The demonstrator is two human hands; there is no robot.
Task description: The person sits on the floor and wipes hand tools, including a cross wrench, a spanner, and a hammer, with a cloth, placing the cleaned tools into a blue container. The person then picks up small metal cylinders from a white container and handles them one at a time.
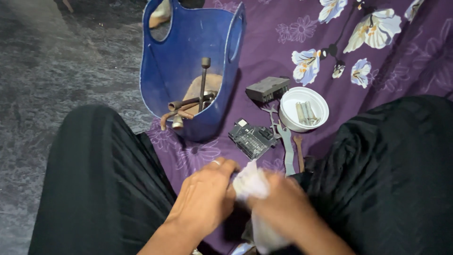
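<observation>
My left hand (205, 198) and my right hand (281, 203) meet low in the head view, between my knees. Both grip a crumpled white cloth or plastic piece (252, 184) that bunches up between them and hangs down below my right hand. What lies inside the bunch is hidden. A ring shows on a left finger. Just beyond the hands, on the purple flowered sheet (273, 42), lie a dark ribbed electrical part (251, 139), flat grey wrenches (285, 146) and a rusty wrench (299, 151).
A blue plastic basket (188, 66) holds a rusty cross wrench and other tools. A white bowl (303, 109) contains several metal cylinders. A grey box-like part (267, 88) lies behind. My black-clothed legs flank the hands. Grey floor lies left.
</observation>
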